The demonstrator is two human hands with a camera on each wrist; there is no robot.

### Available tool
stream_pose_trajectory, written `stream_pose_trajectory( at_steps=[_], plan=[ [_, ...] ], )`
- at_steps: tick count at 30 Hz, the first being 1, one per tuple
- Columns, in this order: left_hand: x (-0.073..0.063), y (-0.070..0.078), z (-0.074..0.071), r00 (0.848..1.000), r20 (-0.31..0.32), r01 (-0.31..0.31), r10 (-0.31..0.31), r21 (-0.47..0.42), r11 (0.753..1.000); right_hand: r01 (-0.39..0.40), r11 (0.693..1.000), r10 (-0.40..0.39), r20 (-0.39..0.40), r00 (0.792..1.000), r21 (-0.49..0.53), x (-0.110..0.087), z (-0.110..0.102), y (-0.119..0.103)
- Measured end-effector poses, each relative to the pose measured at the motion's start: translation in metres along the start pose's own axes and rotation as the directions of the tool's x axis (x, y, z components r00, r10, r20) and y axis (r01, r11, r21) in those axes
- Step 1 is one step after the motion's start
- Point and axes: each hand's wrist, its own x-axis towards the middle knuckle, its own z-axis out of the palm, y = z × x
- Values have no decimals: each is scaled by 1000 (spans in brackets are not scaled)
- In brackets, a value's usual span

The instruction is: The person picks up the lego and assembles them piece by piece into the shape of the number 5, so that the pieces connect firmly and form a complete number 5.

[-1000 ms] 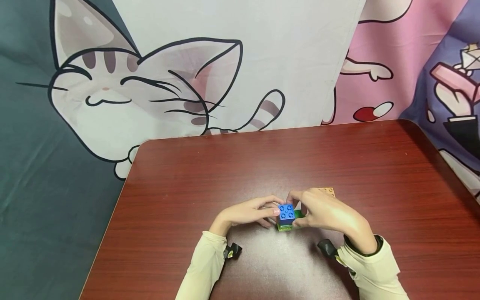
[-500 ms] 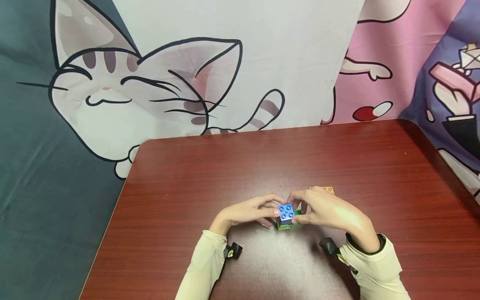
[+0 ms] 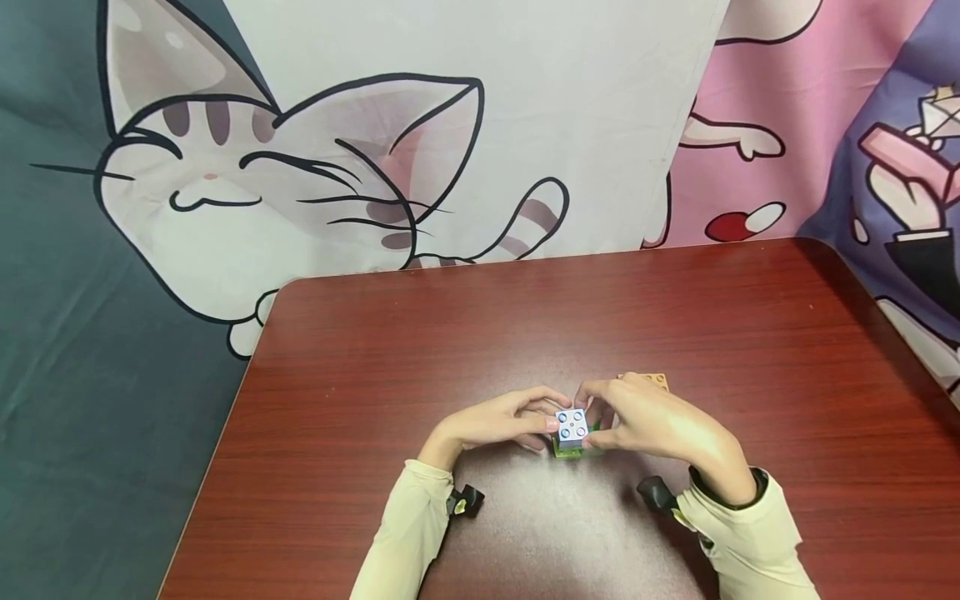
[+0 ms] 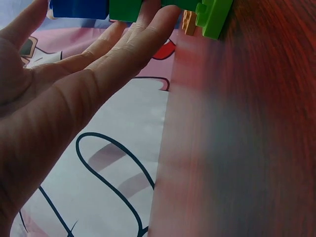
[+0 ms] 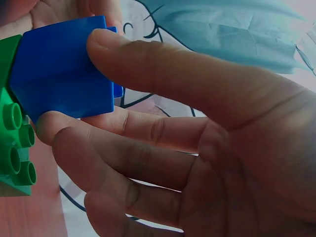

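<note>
A blue toy building brick [image 3: 572,425], studs up, tops a stack between the two hands. Below it the left wrist view shows a green brick [image 4: 126,10] and a light green brick [image 4: 217,17] close to the table. My right hand [image 3: 648,421] pinches the blue brick, its thumb on one face and fingers against the opposite side, as the right wrist view shows. My left hand [image 3: 502,421] holds the stack from the left, thumb at the blue brick and longer fingers stretched along the green bricks. The hands hide part of the lower bricks.
An orange studded brick [image 3: 657,381] lies behind my right hand, partly covered by it. All this is on a dark red wooden table [image 3: 420,350]. A cloth with a cartoon cat [image 3: 247,200] hangs past the far edge.
The blue brick's top now looks much paler and brighter, and it has shifted very slightly left. Both hands stay almost where they were.
</note>
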Motion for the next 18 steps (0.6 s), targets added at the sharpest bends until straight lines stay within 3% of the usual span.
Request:
stream_pose_trajectory(
  at_steps=[5,12,18],
  plan=[
    [0,0,0,1000,-1,5,-5,-1,1000,1,1000,-1,2,1000,4,1,0,0],
    [1,0,-1,1000,-12,13,-11,186,982,0,1000,-1,-9,1000,-5,1,0,0],
    [2,-1,-1,1000,1,-27,27,209,978,-5,1000,5,-5,1000,3,1,0,0]
  ],
)
